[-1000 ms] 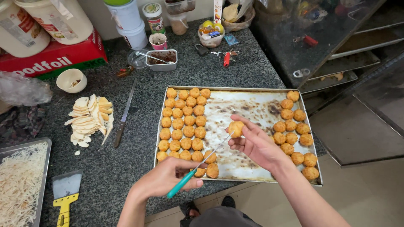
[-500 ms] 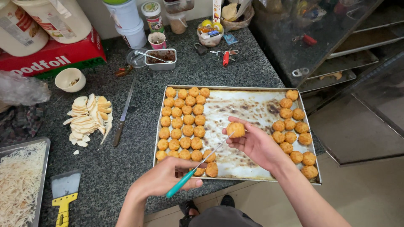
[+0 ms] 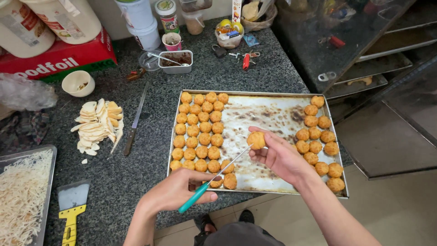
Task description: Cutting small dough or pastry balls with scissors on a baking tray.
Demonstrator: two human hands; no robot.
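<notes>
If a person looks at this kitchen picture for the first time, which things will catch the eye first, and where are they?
First comes the metal baking tray in the middle of the dark counter, with golden pastry balls packed in rows on its left side and a smaller group along its right edge. Above its bare, browned middle, the right hand holds one ball while the left hand points a green-handled knife at it.

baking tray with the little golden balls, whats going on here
A person stands at a dark stone counter over a baking tray. Their right hand holds one golden ball above the tray, and their left hand holds a teal-handled knife with its tip at that ball. More balls sit in rows on the tray's left side and a cluster on its right.
</notes>
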